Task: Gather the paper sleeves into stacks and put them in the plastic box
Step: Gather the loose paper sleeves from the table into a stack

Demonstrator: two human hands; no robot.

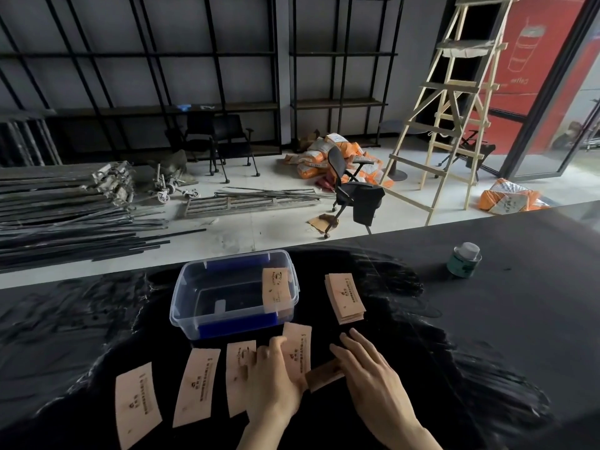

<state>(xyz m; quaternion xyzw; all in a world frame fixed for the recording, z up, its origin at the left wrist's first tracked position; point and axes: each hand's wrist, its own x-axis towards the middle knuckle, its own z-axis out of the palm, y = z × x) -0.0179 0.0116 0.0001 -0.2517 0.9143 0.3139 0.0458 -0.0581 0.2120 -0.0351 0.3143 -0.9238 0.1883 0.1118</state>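
Paper sleeves lie flat on the black table (pixel 487 319) in the lower centre of the frame, in a loose row. Left hand (pixel 276 378) rests palm down, fingers loosely spread, on the sleeve under it (pixel 297 347), which lies just below the plastic box (pixel 233 293); its heel covers part of the next sleeve (pixel 237 378) to the left. Two further sleeves lie clear of the hand toward lower left: middle sleeve (pixel 196 386), outermost sleeve (pixel 136 404). Right hand (pixel 367 375) is open and flat, fingers extended, fingertips resting on the edge of a small brown stack (pixel 323 375) between the two hands (neither hand closed around anything). A gathered stack (pixel 345 297) sits right of the box, well above the right hand and untouched. One sleeve in the box (pixel 276 289) leans at its right end. A small can (pixel 464 259) stands at right, apart.
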